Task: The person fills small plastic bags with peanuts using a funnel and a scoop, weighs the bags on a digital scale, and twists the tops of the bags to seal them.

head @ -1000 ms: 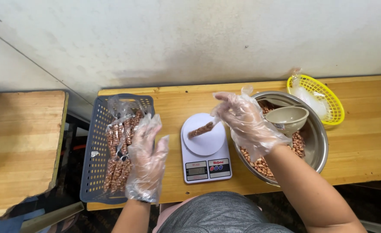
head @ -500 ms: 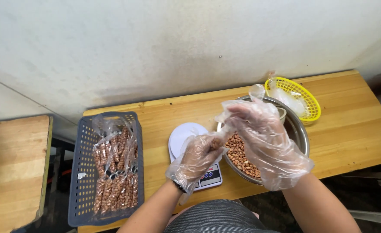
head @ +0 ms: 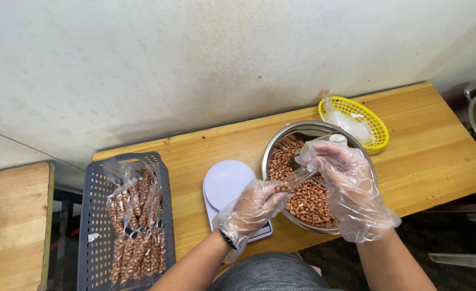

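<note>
Over the near rim of the steel bowl [head: 281, 145], both gloved hands meet. The left hand [head: 254, 207] comes in from the bowl's left side, its grip pinched narrow around the mouth of a small clear bag [head: 297, 177] that already holds a few peanuts. The right hand [head: 348, 186] hovers above the bowl's near right part, its grip closed on a small pale cup [head: 316, 144] that tips toward the bag's opening. Beneath both, the peanuts [head: 308, 202] fill the bowl, reddish-brown and loose. Just left of the bowl, touching the left hand's wrist area, sits a white kitchen scale [head: 226, 183] with a round bare platform. Farther left of the bowl, at the counter's [head: 421, 156] edge, a grey slotted crate [head: 95, 226] holds many filled narrow bags of peanuts [head: 135, 226]. Beyond the bowl to its right, a yellow mesh basket [head: 375, 121] carries crumpled clear plastic. Behind the bowl, a stained white wall [head: 195, 64] rises.
</note>
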